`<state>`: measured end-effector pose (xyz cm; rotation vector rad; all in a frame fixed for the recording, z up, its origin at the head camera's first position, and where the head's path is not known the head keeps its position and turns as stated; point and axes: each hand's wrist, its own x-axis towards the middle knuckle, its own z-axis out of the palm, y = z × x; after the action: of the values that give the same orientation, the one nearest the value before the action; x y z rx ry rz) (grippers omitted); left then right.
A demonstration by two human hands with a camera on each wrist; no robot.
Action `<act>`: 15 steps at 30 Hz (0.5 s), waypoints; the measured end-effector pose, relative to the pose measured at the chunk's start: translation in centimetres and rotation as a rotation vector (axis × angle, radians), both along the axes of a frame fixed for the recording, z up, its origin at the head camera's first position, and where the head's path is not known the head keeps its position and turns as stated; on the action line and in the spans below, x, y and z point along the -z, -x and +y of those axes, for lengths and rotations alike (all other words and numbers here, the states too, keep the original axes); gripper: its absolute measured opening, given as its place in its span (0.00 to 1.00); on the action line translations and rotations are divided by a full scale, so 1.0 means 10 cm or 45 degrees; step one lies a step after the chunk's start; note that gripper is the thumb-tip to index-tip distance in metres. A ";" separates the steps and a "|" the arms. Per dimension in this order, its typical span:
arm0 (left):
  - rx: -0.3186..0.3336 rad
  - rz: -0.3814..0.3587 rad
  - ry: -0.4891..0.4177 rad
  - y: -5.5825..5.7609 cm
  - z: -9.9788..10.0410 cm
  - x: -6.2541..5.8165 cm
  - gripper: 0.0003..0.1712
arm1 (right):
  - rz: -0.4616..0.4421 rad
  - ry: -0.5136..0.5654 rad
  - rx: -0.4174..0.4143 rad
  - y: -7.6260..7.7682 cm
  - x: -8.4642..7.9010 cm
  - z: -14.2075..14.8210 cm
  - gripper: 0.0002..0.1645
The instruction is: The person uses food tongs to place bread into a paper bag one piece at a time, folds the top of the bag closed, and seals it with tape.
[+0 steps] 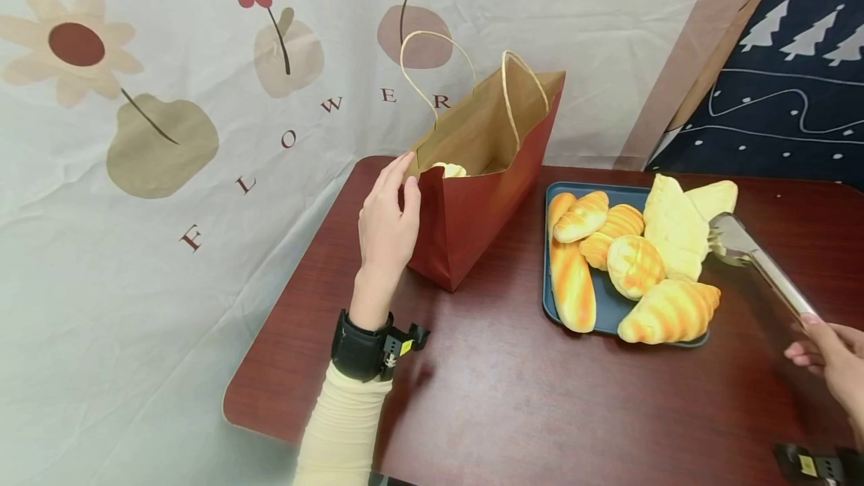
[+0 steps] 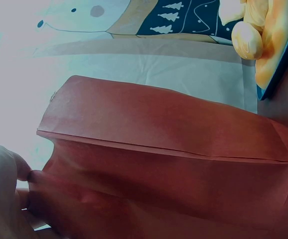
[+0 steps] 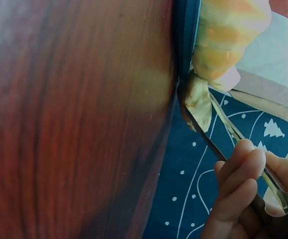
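My left hand [image 1: 388, 235] pinches the near-left rim of a red paper bag [image 1: 466, 231], which stands upright with its mouth open. Inside the bag a bit of pale bread [image 1: 451, 169] shows; the rest is hidden. Metal tongs [image 1: 776, 276] are held in my right hand [image 1: 840, 362], fingers and thumb round the arms. Their head lies at the right side of a blue tray [image 1: 607, 315], beside a pale flat bread [image 1: 673, 235]. The right wrist view shows the tong tips [image 3: 199, 102] by the tray's edge, near a striped bread [image 3: 223, 40].
Also on the tray are a croissant [image 1: 668, 312], a round bun [image 1: 636, 267], a long loaf [image 1: 574, 291] and several other breads. The dark red table [image 1: 506, 396] meets a flower-printed white cloth [image 1: 290, 141] at left and back. Two rope handles [image 1: 509, 96] rise from the bag.
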<state>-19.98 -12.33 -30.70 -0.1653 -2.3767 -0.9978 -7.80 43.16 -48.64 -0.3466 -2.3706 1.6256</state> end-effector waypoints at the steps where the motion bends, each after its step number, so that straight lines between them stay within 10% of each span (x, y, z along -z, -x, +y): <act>1: 0.000 0.000 -0.001 0.00 0.00 0.00 0.23 | 0.013 0.006 0.010 0.00 -0.01 -0.01 0.22; 15: -0.002 0.009 -0.006 -0.01 0.01 -0.01 0.23 | 0.064 0.043 0.065 -0.13 -0.35 -0.31 0.26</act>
<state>-19.88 -12.26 -30.65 -0.1652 -2.3676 -1.0009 -6.46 40.11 -45.10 -0.3650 -2.2810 1.6339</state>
